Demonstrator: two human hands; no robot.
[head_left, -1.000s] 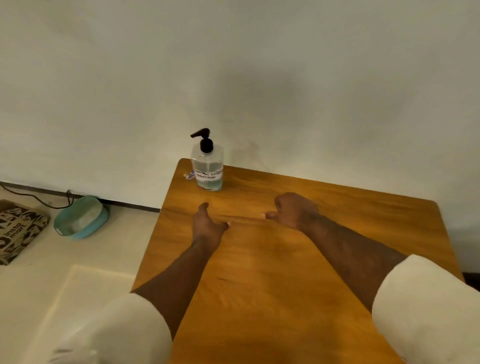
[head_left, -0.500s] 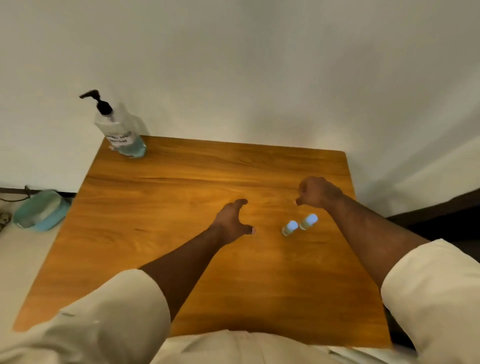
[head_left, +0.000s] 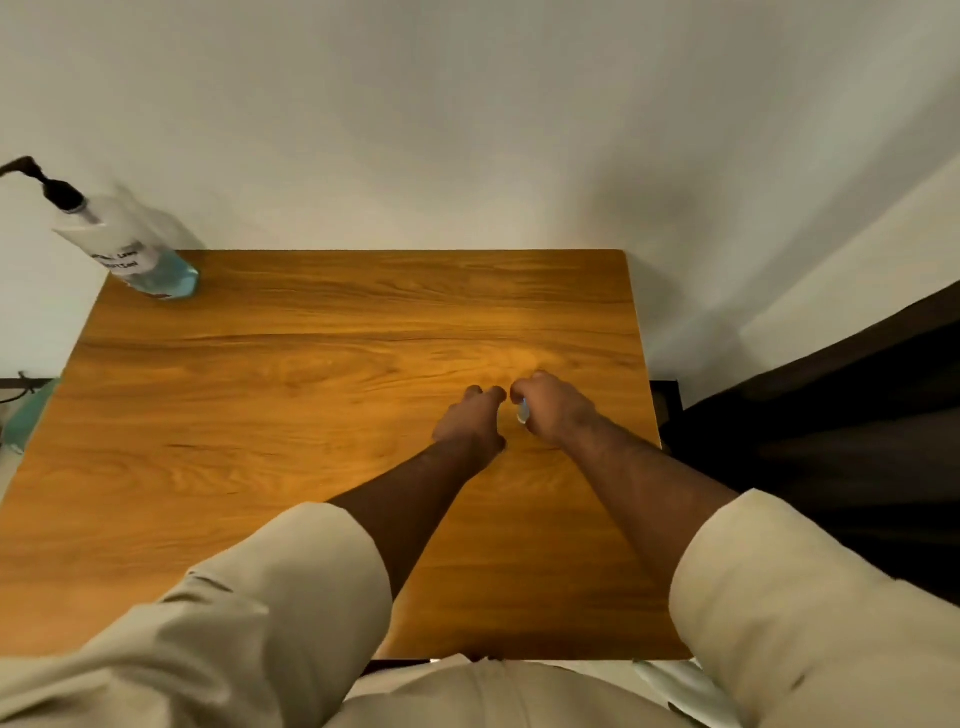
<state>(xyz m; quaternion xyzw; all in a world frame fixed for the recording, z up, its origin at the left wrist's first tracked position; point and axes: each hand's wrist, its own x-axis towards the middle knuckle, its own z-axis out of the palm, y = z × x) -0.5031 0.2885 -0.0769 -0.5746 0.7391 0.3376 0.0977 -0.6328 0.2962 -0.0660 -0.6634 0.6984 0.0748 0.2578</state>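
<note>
— Position of hands, head view?

— Both meet right of centre in the frame, over the wooden table (head_left: 311, 364). My right hand (head_left: 556, 413) has its fingers curled round a small pale-blue object (head_left: 523, 411). Only a sliver of the object shows at that hand's left edge, just above the tabletop. My left hand (head_left: 470, 423) sits just beside it, knuckles nearly touching, fingers bent inward. Whether it has hold of anything I cannot tell, as the palm side is hidden.

— Other items?

— Pump bottle (head_left: 135, 254), upper left of the frame, at the table's far corner, well apart from both hands. Turquoise item (head_left: 26, 415) at the left edge, off the table, too cropped to identify.

— Step in hand?

— In my judgement, pick-up: the grip on the object is taken, and no lift is evident yet. The left looks placed to work the exposed end, perhaps a cap; this is not confirmed.

— Requirement for the next move?

— A firm hold with the right, and left fingertips set squarely on the exposed end. The object is small and probably light, so a loose pinch risks dropping it.
</note>
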